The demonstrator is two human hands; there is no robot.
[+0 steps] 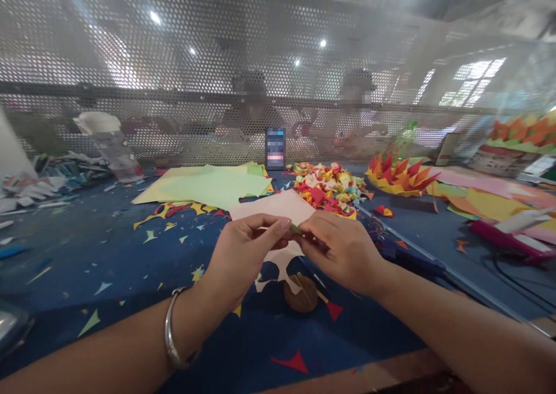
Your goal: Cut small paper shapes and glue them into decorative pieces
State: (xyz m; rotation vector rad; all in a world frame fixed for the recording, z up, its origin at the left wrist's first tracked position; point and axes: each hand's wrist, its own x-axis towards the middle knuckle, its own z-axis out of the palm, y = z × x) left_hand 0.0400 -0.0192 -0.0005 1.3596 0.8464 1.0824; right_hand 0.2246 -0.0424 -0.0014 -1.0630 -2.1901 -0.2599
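Observation:
My left hand (254,243), with a silver bangle (171,330) at its wrist, pinches a small green piece of paper (296,229) between thumb and finger. On the piece's other side my right hand (336,246) grips it too, and the fingers hide most of it. Just behind the hands lies a pale pink sheet of paper (278,204). A cut-out remnant of pale paper (282,263) shows below them, partly over a round brown disc (302,294). Beyond my right hand is a pile of small folded paper pieces (328,186) in red, yellow and cream.
Green and yellow sheets (208,182) lie back left, near a clear bottle (117,150). A phone (275,149) leans on a perforated screen (182,81), with people behind. Right are a dark blue tool (410,258), a pointed paper ring (402,177) and a magenta device (510,240). Scraps litter the blue tabletop.

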